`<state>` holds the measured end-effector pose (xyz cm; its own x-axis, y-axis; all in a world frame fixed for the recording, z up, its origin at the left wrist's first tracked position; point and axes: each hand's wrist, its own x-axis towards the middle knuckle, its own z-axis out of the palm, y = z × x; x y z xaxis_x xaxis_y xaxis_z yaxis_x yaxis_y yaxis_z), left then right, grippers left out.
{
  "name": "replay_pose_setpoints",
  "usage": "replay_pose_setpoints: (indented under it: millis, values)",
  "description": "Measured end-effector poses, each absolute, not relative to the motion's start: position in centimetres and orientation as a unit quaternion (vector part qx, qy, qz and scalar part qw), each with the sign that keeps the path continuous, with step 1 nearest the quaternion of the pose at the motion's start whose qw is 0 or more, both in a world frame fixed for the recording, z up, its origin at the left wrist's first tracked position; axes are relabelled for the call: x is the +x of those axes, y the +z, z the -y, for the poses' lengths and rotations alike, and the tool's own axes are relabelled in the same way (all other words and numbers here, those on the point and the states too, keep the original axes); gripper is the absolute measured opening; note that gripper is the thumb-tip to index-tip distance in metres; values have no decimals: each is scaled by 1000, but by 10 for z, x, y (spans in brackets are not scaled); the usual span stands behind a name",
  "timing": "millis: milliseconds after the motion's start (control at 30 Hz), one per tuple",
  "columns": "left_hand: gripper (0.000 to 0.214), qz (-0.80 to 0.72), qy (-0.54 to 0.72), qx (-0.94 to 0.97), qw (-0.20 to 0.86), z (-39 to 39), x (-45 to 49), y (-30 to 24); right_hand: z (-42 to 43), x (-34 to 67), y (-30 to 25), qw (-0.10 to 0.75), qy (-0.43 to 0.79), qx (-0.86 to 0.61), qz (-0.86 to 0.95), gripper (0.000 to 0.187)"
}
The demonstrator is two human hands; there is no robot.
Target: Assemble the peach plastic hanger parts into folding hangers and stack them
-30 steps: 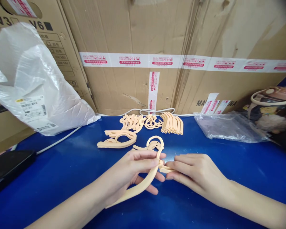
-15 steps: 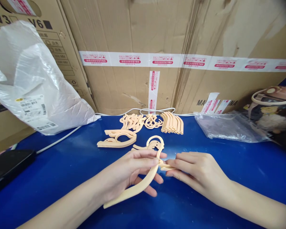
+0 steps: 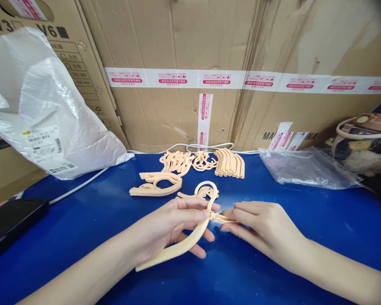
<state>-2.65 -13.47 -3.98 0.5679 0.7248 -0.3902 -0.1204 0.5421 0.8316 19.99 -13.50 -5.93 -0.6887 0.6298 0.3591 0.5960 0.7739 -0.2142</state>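
Observation:
A cream plastic folding hanger (image 3: 186, 245) is held above the blue table, its hook curving up and away from me. My left hand (image 3: 174, 226) pinches it at the joint below the hook, thumb on top, the other fingers loosely spread beneath. One curved arm of the hanger slants down to the left across that palm. Gripped in the fingers of my right hand (image 3: 263, 233) is the other arm, its far end hidden by them. Just behind the hook lies another cream hanger part (image 3: 187, 195), partly covered by my left hand.
Folded cream hangers (image 3: 155, 192) lie left of centre. Behind them are wavy pieces (image 3: 176, 161), loose hooks (image 3: 203, 162) and stacked curved arms (image 3: 230, 163). A white mailer bag (image 3: 51, 114), a black device (image 3: 15, 224) and a clear plastic bag (image 3: 307, 169) lie around; cardboard boxes (image 3: 165, 114) stand behind.
The hanger has shifted slightly left with my left hand, and its left arm's tip sits a little higher. My right hand stays nearly in place, still gripping the other arm.

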Motion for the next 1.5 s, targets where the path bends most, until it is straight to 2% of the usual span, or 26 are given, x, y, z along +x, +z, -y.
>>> replay_pose_setpoints:
  millis: [367,567,733,1067,1367,1500]
  values:
    - [24,-383,259,427,777,131,-27,-48,138,199,-61,199,61,-333,919,31]
    - [16,-388,277,449,756,129,-27,-50,141,196,-61,183,68,-344,918,38]
    - [19,-416,272,461,735,130,-26,-49,141,196,-62,183,63,-341,920,37]
    - [26,-471,294,477,681,136,-18,-45,146,191,-68,209,-39,-336,918,42]
    - [32,-493,295,449,684,136,-15,-45,155,188,-71,196,-26,-352,915,40]
    - [26,-481,297,492,662,136,-16,-49,153,188,-71,189,-21,-360,913,42]
